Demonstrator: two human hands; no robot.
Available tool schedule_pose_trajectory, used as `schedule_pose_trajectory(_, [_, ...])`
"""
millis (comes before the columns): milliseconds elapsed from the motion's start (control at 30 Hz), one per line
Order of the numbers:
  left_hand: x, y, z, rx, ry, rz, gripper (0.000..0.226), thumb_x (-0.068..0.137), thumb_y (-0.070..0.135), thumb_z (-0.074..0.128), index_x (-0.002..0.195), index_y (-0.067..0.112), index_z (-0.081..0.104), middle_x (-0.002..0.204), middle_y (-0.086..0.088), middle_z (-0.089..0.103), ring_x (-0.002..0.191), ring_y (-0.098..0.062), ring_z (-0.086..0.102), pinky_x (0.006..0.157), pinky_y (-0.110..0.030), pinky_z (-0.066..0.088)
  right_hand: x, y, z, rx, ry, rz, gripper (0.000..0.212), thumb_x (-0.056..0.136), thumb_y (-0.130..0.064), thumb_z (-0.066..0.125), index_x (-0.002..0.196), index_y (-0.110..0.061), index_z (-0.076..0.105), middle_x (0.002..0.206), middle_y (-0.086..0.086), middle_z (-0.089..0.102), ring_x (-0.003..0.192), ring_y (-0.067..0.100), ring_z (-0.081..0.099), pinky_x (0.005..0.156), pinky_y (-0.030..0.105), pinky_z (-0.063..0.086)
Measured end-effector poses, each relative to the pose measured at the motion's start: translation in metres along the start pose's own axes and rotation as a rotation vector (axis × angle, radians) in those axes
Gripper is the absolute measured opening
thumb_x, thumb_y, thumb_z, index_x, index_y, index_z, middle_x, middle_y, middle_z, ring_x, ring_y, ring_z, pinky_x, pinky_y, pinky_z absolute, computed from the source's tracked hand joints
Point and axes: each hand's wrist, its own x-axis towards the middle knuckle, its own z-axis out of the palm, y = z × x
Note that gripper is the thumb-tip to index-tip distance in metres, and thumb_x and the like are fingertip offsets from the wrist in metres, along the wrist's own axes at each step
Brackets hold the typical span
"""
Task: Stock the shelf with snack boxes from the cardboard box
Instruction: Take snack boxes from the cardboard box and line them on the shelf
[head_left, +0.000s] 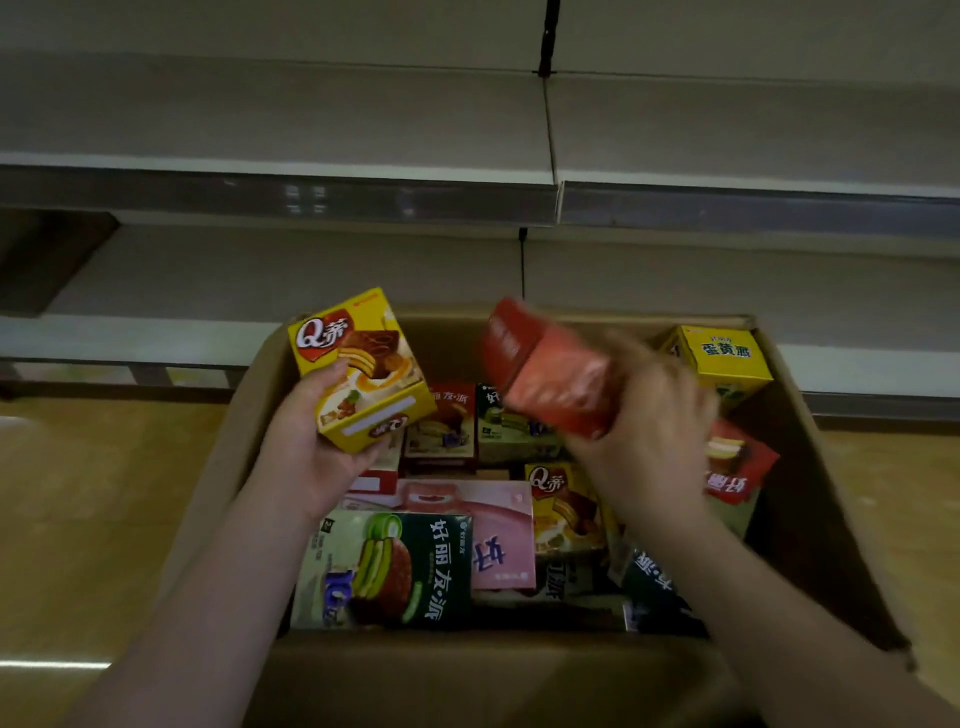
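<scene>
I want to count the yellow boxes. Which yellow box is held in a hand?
The yellow Q box, which the left hand grips above the cardboard box. The other yellow ones lie inside it.

1 cardboard box (810, 467); 2 hands, left hand (306, 447) and right hand (644, 441), each holding 1 snack box: 1 yellow box (361, 369) and 1 red box (550, 371), blurred; at least 9 further snack boxes (384, 569) in the cardboard box, exact total hidden; 2 shelf levels (275, 195) visible.
</scene>
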Motion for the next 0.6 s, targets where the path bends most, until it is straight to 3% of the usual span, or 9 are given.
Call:
schedule_pose_trajectory(100, [-0.001, 0.001, -0.005, 0.001, 0.005, 0.023, 0.013, 0.093, 0.030, 0.055, 0.094, 0.023, 0.066, 0.090, -0.002, 0.076, 0.103, -0.027, 0.064, 0.101, -0.053, 0.039, -0.028, -0.002, 0.035, -0.172, -0.083, -0.309, 0.058, 0.066, -0.025, 0.079, 0.113, -0.009, 0.048, 0.125, 0.011, 0.063, 0.109, 0.031, 0.050, 0.085, 0.046, 0.032])
schedule_pose_trajectory(233, [0.002, -0.008, -0.011, 0.058, -0.020, -0.063, 0.026, 0.088, 0.037, 0.059, 0.105, 0.020, 0.067, 0.102, -0.007, 0.074, 0.106, -0.034, 0.063, 0.101, -0.058, 0.038, -0.049, -0.008, 0.055, -0.295, -0.138, -0.526, 0.028, 0.085, -0.026, 0.052, 0.108, -0.011, 0.047, 0.124, 0.012, 0.064, 0.103, 0.036, 0.063, 0.084, 0.045, 0.034])
schedule_pose_trajectory(300, [0.004, -0.015, -0.011, 0.099, -0.027, -0.130, 0.034, 0.084, 0.040, 0.060, 0.109, 0.018, 0.067, 0.102, -0.008, 0.074, 0.102, -0.034, 0.064, 0.095, -0.056, 0.041, -0.051, -0.010, 0.056, -0.341, -0.244, -0.531, 0.035, 0.082, -0.030, 0.060, 0.109, -0.012, 0.048, 0.120, 0.012, 0.066, 0.099, 0.035, 0.064, 0.082, 0.044, 0.039])
schedule_pose_trajectory(367, [0.004, -0.021, -0.010, 0.124, -0.042, -0.180, 0.035, 0.084, 0.040, 0.060, 0.108, 0.017, 0.068, 0.102, -0.010, 0.074, 0.102, -0.035, 0.064, 0.098, -0.059, 0.038, -0.052, -0.012, 0.055, -0.375, -0.434, -0.483, 0.063, 0.061, -0.040, 0.083, 0.110, -0.014, 0.052, 0.113, 0.012, 0.068, 0.096, 0.036, 0.065, 0.077, 0.046, 0.047])
schedule_pose_trajectory(433, [0.005, -0.026, -0.008, 0.128, -0.049, -0.211, 0.036, 0.083, 0.040, 0.061, 0.110, 0.017, 0.069, 0.102, -0.011, 0.074, 0.100, -0.035, 0.065, 0.099, -0.063, 0.038, -0.048, -0.015, 0.049, -0.366, -0.601, -0.420, 0.074, 0.047, -0.043, 0.091, 0.110, -0.016, 0.061, 0.111, 0.011, 0.069, 0.098, 0.036, 0.065, 0.075, 0.048, 0.051])
schedule_pose_trajectory(467, [0.006, -0.029, -0.008, 0.129, -0.048, -0.222, 0.038, 0.080, 0.039, 0.063, 0.111, 0.017, 0.068, 0.102, -0.012, 0.074, 0.099, -0.035, 0.065, 0.098, -0.063, 0.040, -0.044, -0.016, 0.045, -0.352, -0.638, -0.401, 0.076, 0.048, -0.044, 0.091, 0.114, -0.017, 0.063, 0.119, 0.009, 0.066, 0.105, 0.035, 0.062, 0.080, 0.049, 0.050])
schedule_pose_trajectory(533, [0.006, -0.033, -0.006, 0.130, -0.041, -0.246, 0.044, 0.074, 0.040, 0.067, 0.112, 0.017, 0.068, 0.103, -0.013, 0.073, 0.100, -0.036, 0.065, 0.100, -0.063, 0.038, -0.030, -0.014, 0.033, -0.266, -0.732, -0.373, 0.079, 0.068, -0.047, 0.080, 0.136, -0.023, 0.047, 0.145, 0.003, 0.045, 0.132, 0.030, 0.041, 0.103, 0.051, 0.035])
schedule_pose_trajectory(600, [0.006, -0.037, -0.004, 0.137, -0.040, -0.257, 0.046, 0.071, 0.040, 0.069, 0.112, 0.018, 0.068, 0.104, -0.012, 0.073, 0.104, -0.037, 0.064, 0.104, -0.064, 0.033, -0.014, -0.004, 0.018, -0.098, -0.848, -0.172, 0.069, 0.082, -0.050, 0.067, 0.141, -0.031, 0.036, 0.148, -0.005, 0.038, 0.137, 0.021, 0.032, 0.112, 0.047, 0.025])
